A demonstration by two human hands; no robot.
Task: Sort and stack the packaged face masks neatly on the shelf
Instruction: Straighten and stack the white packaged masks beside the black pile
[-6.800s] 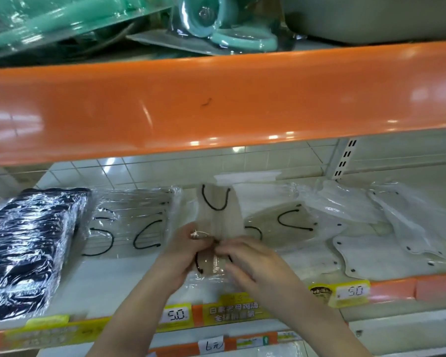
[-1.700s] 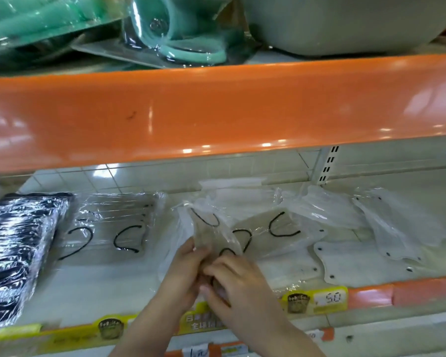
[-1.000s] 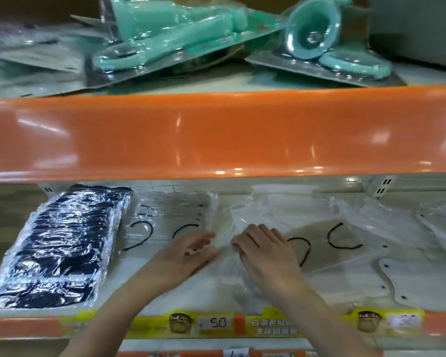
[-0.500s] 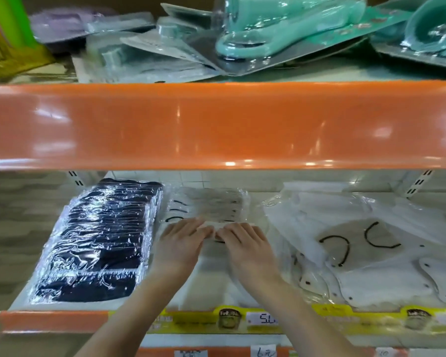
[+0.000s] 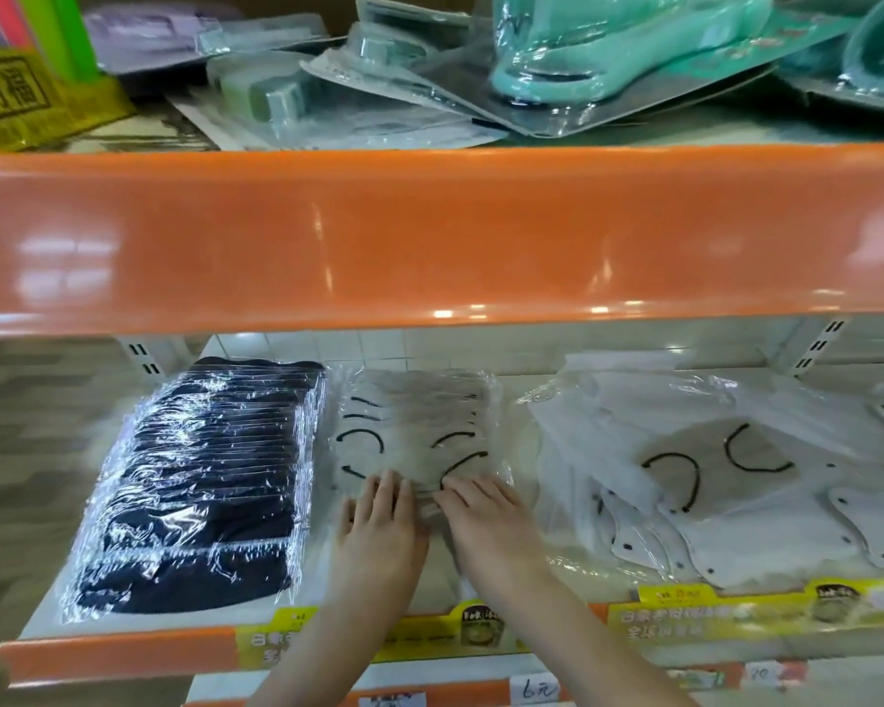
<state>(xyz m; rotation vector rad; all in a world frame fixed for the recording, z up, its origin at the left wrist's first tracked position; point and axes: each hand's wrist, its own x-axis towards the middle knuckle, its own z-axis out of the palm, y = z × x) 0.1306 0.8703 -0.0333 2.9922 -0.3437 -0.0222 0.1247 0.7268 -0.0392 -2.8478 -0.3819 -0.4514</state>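
While both hands (image 5: pixel 378 528) (image 5: pixel 490 523) press flat, fingers together, the packaged mask (image 5: pixel 414 451) lies widthwise; loops rearward.

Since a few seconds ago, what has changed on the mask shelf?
The pack held up in both hands has moved left and down onto the clear stack; the left hand and right hand now press flat on it. The black stack and the loose pile are unchanged.
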